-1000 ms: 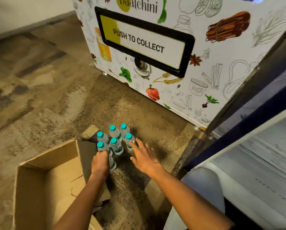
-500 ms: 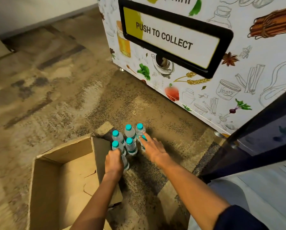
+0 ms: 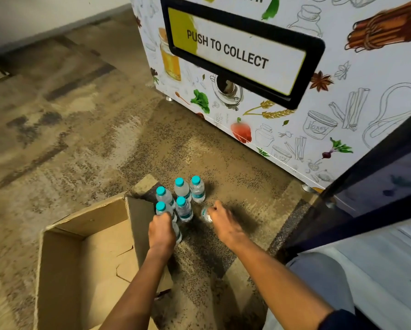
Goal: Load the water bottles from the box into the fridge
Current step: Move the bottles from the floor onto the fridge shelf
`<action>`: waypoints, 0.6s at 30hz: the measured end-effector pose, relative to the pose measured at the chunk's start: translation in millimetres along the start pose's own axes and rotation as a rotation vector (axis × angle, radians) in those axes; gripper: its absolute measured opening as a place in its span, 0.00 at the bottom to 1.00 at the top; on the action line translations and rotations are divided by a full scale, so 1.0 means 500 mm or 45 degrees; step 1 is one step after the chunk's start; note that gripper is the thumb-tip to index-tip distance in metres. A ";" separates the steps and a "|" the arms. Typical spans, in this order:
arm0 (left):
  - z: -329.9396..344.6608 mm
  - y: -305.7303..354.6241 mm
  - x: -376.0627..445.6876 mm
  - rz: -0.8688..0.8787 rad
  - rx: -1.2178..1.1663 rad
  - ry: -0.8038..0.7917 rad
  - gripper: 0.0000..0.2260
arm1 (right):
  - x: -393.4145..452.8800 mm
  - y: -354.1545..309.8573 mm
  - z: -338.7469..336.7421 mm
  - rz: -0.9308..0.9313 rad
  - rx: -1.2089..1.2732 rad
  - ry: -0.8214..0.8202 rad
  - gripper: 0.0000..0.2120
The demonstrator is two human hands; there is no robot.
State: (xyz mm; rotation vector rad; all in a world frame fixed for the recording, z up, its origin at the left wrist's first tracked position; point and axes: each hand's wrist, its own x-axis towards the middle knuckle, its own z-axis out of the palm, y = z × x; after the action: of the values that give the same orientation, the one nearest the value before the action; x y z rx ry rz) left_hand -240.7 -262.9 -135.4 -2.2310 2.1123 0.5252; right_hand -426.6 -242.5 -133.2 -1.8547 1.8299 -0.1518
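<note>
Head view: both hands' fingers gripped water bottles, left hand (image 3: 161, 231) at 7 o'clock, right hand (image 3: 223, 222) at 4; lifting could topple the standing bottles (image 3: 184, 194) between

Single view: head-worn wide-angle camera, set high above the floor and pitched steeply forward and down. Both forearms enter from the bottom edge, with the left hand (image 3: 161, 232) and right hand (image 3: 223, 225) near frame centre, at arm's reach. Carpeted floor (image 3: 80, 129) fills the left and middle; an open cardboard box (image 3: 64, 270) sits lower left. A printed cabinet (image 3: 342, 96) crosses the upper right, close by. Straight edges bow toward the borders. No second view; no shared area.
</note>
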 end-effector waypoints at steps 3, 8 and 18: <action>0.011 -0.011 -0.001 0.000 0.009 0.021 0.03 | -0.033 0.003 -0.013 0.070 0.108 -0.014 0.20; -0.003 0.002 -0.009 0.020 -0.065 0.011 0.03 | -0.097 0.035 -0.043 0.265 0.219 -0.258 0.21; -0.014 0.028 -0.069 0.150 -0.035 -0.066 0.12 | -0.161 0.069 -0.163 0.162 0.150 -0.202 0.17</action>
State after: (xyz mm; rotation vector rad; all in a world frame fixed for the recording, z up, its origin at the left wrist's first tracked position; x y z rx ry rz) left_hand -253.8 -232.2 -116.9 -2.0921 2.2335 0.6147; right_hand -499.4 -186.8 -56.0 -1.6178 1.7835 -0.0630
